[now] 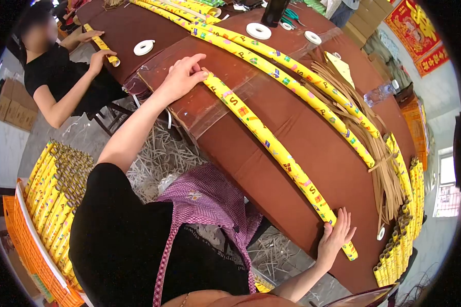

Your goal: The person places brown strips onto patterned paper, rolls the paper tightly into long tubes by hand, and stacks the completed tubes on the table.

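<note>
A long yellow printed paper roll [271, 146] lies on the brown table [230, 158] in front of me. My left hand [183, 77] is at its upper left end, with thumb and fingertips against the tip and the fingers apart. Near the roll's lower right end rests my right hand [336, 238], its fingers spread over the roll, whose tip sticks out past it. Neither hand is wrapped round the roll. Two more long yellow rolls [287, 79] lie farther back, beside a heap of brown paper strips [381, 174].
Rolls stand stacked at the right edge [397, 256]. An orange crate [41, 266] at left holds many rolls. White tape rings [258, 30], teal scissors [291, 16] and a plastic bottle [381, 93] are on the table. A co-worker [61, 77] handles a short roll. Shredded paper covers the floor.
</note>
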Demonstrator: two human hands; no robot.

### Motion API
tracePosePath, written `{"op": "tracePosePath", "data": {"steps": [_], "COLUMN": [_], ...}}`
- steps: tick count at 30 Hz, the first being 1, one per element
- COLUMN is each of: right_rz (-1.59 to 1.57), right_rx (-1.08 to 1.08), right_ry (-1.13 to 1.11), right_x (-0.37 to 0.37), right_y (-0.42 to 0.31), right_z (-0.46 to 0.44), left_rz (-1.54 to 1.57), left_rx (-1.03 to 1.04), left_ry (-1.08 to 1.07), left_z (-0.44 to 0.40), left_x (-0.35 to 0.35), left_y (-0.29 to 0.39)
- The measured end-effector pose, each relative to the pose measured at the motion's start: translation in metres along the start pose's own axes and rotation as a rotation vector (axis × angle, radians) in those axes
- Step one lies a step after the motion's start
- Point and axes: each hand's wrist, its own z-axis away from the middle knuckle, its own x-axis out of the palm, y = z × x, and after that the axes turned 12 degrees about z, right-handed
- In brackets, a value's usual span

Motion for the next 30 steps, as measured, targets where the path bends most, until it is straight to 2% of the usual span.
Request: {"op": "tracePosePath", "data": {"steps": [2, 3, 5, 6, 8, 10, 12, 17, 23, 26, 30], "right_rz": [-0.016, -0.014, -0.019, -0.014, -0.032, -0.049, -0.042, -0.028, -0.053, -0.063, -0.117], "right_rx": [-0.025, -0.017, -0.045, -0.031, -0.034, -0.005, -0.033, -0.002, 0.092, 0.127, 0.275], "right_ry": [0.018, 0.017, 0.037, 0.035, 0.042, 0.064, 0.074, 0.123, 0.148, 0.134, 0.074], "right_x": [-0.001, -0.003, -0.006, -0.007, -0.005, -0.001, 0.000, -0.010, -0.001, 0.011, 0.006], "right_y": [0.000, -0.001, -0.003, -0.003, -0.002, 0.000, 0.003, 0.010, 0.061, 0.083, 0.086], "right_z": [0.000, 0.000, -0.001, 0.000, 0.000, 0.001, 0.001, -0.004, -0.007, -0.004, 0.010], "left_rz": [0.226, 0.229, -0.184, -0.176, -0.286, -0.307, -0.343, -0.321, -0.264, -0.287, -0.221], "left_rx": [0.069, 0.074, 0.438, 0.447, 0.495, 0.537, 0.461, 0.595, 0.734, 0.711, 0.678], "left_ry": [-0.032, -0.038, -0.012, -0.021, -0.247, -0.276, -0.384, -0.445, -0.623, -0.715, -0.838], "left_z": [-0.001, -0.001, 0.002, 0.003, 0.005, 0.005, 0.001, -0.004, 0.007, 0.012, 0.023], "left_x": [0.000, -0.003, -0.008, -0.012, -0.018, -0.018, -0.020, -0.016, 0.012, 0.021, 0.028], "left_y": [-0.007, -0.002, 0.009, 0.014, 0.026, 0.035, 0.037, 0.054, 0.096, 0.096, 0.106]}}
